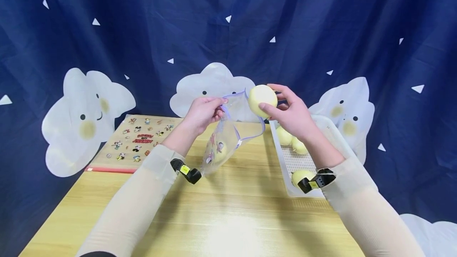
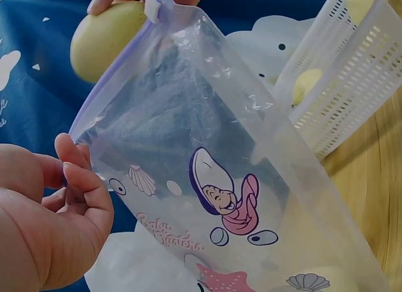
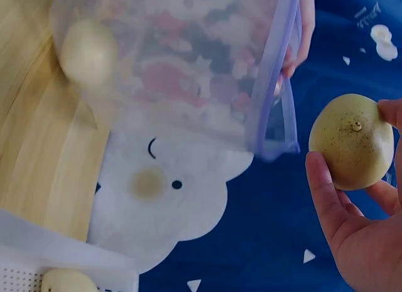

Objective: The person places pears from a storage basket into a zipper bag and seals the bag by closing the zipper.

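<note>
While left hand (image 1: 202, 115) pinches bag (image 2: 207, 141), right (image 1: 292, 111) grips fruit (image 1: 262, 99).

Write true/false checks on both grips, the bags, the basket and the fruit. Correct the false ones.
1. The right grip holds a yellow fruit. True.
2. Another fruit is inside the purple-edged bag. True.
3. The purple-edged bag is sealed along its top. False: its mouth is open.
4. Fruits lie in the white basket. True.
5. The left grip holds the red-zipped bag. False: it pinches the purple-edged bag; the red-zipped bag lies on the table.
</note>
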### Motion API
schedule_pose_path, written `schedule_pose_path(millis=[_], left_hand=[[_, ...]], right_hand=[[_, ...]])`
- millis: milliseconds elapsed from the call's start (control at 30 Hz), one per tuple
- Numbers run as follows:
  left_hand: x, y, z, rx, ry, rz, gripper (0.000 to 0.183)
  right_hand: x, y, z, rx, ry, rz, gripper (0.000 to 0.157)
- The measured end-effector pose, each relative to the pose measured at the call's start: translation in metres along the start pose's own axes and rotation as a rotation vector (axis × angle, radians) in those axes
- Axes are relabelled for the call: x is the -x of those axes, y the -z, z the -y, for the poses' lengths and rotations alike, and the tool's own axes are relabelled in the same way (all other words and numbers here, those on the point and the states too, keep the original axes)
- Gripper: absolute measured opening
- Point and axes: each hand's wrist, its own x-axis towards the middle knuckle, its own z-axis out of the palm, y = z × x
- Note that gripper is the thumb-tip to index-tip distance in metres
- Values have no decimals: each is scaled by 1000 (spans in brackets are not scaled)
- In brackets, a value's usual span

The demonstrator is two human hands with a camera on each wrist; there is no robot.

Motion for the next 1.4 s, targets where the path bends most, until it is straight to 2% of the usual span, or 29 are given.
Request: schedule_pose_path(millis=[233,433,600,1000,1167,1300,1400], left_hand=[[0,-3,-3,-5,-6,-22,30],[1,-4,-6,-12,-6,-57,29],[3,-3,-7,-10,-15,-79,28],[5,-2,-8,28,-26,-86,26],[4,-4,-9,64,-38,-85,26],[6,-7,-13,89,-51,-67,31],[8,-10,-15,96,-74,-68,32]], right_hand=[[-1,-12,4,189,47,73,60],[-2,-21,4,271,41,115,60],[-1,-25,5,291,6,148,57],[1,-30,-1,287,14,242,50],[0,-29,-1,302,25,213,35],[-1,-24,-1,291,47,139,24],[-3,-19,-4,266,56,88,22]])
